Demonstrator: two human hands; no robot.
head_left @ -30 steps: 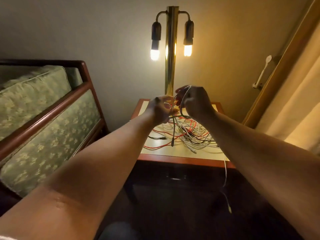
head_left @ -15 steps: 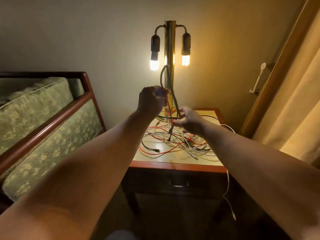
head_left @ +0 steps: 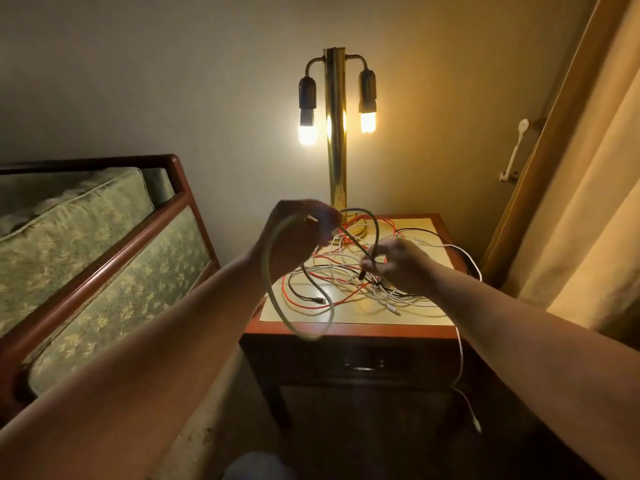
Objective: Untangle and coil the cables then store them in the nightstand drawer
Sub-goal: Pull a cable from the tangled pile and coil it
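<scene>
A tangle of red, white and black cables (head_left: 346,285) lies on the nightstand top (head_left: 426,318). My left hand (head_left: 298,233) is raised above its left side and grips a grey-green cable (head_left: 273,299), which hangs in a big loop down past the front edge. My right hand (head_left: 398,261) pinches the same cable's other stretch near its dark end, just above the pile. The nightstand drawer (head_left: 362,365) is shut, with a small metal pull. A white cable (head_left: 462,368) dangles off the right front corner towards the floor.
A brass lamp (head_left: 335,133) with two lit bulbs stands at the back of the nightstand. A green patterned bed with a wooden frame (head_left: 114,258) is close on the left. A curtain (head_left: 588,202) hangs on the right. Dark floor lies below.
My left hand has dropped from in front of the lamp and the cable now forms a wide loop hanging over the front edge. My right hand shifted slightly right, still on the cable.
</scene>
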